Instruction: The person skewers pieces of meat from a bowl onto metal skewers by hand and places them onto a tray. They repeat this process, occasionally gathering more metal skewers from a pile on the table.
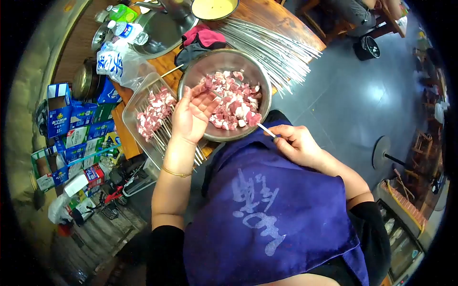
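My left hand is palm up over the left side of a steel bowl, its fingers half curled around a piece of meat at the fingertips. Diced red and white meat lies in the bowl. At the bowl's lower right, my right hand pinches the pale end of a skewer. The skewer points up and left, with meat at the far end of its visible pale part. Left of my left hand, a clear tray holds skewers loaded with meat.
Many bare metal skewers lie on the wooden table behind the bowl. Pink and grey cloth, a yellow-filled bowl, a steel basin and bottles are nearby. Boxes stand left; a bucket is right.
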Motion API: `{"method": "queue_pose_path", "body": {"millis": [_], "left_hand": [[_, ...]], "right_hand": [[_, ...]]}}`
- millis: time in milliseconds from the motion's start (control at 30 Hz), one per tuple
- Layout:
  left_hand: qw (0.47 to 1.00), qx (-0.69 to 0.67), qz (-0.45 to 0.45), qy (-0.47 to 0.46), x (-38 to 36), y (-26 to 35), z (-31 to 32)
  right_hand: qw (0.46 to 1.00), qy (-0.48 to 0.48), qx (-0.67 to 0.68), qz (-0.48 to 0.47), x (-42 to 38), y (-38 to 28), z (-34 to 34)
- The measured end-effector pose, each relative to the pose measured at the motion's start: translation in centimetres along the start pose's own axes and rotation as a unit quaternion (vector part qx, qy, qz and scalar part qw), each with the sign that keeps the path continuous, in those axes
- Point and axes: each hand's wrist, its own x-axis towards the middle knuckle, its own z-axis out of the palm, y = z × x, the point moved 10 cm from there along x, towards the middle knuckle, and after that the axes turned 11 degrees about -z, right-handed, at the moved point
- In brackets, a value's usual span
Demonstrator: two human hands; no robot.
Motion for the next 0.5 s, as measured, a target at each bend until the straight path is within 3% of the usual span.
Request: {"method": "queue_pose_path", "body": {"millis": [200,333,500], "left_hand": [[0.996,-0.064,0.035,-0.050,-0.5,-0.9,2.3],[0.989,-0.083,-0.027,-0.123,-0.6,-2.4,3.7],[0.988,-0.127,0.026,-0.088,-0.8,-1.3,3.8]], "right_hand": [[1.000,0.012,-0.011,-0.010,0.2,-0.6,0.0],[0.999,0.009,-0.022,-0.031,0.1,-0.7,0.1],[0.999,0.004,-0.017,-0.027,0.0,-1.2,0.0]]}}
